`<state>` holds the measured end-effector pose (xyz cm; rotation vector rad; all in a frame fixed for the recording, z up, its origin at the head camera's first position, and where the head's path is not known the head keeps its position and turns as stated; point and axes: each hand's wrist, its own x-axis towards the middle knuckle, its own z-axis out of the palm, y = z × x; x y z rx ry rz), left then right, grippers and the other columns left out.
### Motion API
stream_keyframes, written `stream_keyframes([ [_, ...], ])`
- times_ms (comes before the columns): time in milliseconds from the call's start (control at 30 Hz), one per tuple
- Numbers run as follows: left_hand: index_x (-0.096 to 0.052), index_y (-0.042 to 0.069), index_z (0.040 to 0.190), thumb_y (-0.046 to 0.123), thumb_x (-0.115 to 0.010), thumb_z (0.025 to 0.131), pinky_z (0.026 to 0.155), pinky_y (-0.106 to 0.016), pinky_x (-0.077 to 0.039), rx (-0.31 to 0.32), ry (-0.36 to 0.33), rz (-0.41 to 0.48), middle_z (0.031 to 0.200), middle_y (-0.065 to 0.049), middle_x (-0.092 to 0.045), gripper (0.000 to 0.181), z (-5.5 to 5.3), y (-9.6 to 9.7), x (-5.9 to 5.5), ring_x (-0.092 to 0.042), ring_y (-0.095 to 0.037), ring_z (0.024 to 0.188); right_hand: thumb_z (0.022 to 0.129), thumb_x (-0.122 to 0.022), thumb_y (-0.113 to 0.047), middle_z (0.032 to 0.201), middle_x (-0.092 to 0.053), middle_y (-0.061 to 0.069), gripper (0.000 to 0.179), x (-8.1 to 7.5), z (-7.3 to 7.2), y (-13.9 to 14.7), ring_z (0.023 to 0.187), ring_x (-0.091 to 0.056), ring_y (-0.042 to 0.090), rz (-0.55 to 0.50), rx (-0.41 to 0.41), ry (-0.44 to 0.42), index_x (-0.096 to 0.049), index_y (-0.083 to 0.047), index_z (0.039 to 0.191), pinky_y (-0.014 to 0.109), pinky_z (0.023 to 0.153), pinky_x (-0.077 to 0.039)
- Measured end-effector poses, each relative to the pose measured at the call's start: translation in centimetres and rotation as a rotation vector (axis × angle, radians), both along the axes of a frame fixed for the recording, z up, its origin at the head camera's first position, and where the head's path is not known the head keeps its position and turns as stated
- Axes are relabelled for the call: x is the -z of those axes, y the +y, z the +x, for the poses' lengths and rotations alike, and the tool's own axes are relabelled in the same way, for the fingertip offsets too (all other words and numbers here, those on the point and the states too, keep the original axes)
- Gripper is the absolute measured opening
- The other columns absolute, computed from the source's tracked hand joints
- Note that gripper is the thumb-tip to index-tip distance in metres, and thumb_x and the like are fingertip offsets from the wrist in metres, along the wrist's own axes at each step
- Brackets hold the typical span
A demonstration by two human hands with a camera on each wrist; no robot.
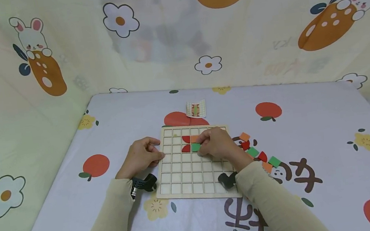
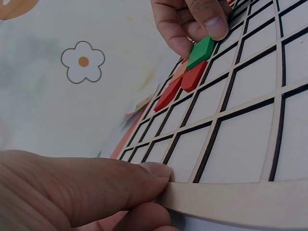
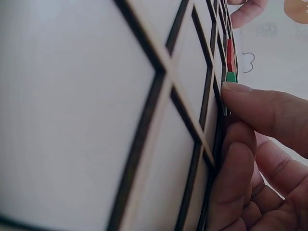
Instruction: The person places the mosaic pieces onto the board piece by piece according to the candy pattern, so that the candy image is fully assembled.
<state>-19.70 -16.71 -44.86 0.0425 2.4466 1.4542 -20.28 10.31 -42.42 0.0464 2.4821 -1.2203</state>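
A wooden grid board (image 1: 184,169) lies on the table. My left hand (image 1: 143,155) holds its left edge; in the left wrist view the thumb (image 2: 156,169) lies on the rim with a finger curled below. My right hand (image 1: 217,142) pinches a green square tile (image 2: 201,52), which looks slightly tilted over its cell. Left of it sits a red rounded tile (image 1: 186,149). One row farther back are another red rounded tile (image 1: 186,139) and an orange tile (image 1: 195,139), partly behind the right fingers. The right wrist view shows the green tile (image 3: 231,77) at the thumb tip.
Loose tiles lie right of the board, among them an orange one (image 1: 244,136), a green one (image 1: 274,161) and a red one (image 1: 262,156). Behind the board lies a small pattern card (image 1: 196,109). A printed cloth (image 1: 310,123) covers the table, with fabric walls around.
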Motion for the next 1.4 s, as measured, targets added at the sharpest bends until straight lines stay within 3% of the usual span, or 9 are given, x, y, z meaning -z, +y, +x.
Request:
stream_keyframes([
  [1400,-0.064,0.0,0.127,0.007,-0.082,0.089,0.061,-0.026,-0.055,-0.004,0.003,-0.013,0.087,-0.008,-0.067,0.043,0.06,0.15,-0.02,-0.064,-0.015,0.065,0.083,-0.084,-0.004,0.085,-0.06,0.007,0.024,0.29,-0.06,-0.05,0.079,-0.054,0.021,0.005,-0.006,0.003,-0.075,-0.012,0.103,0.031,0.066,-0.043],
])
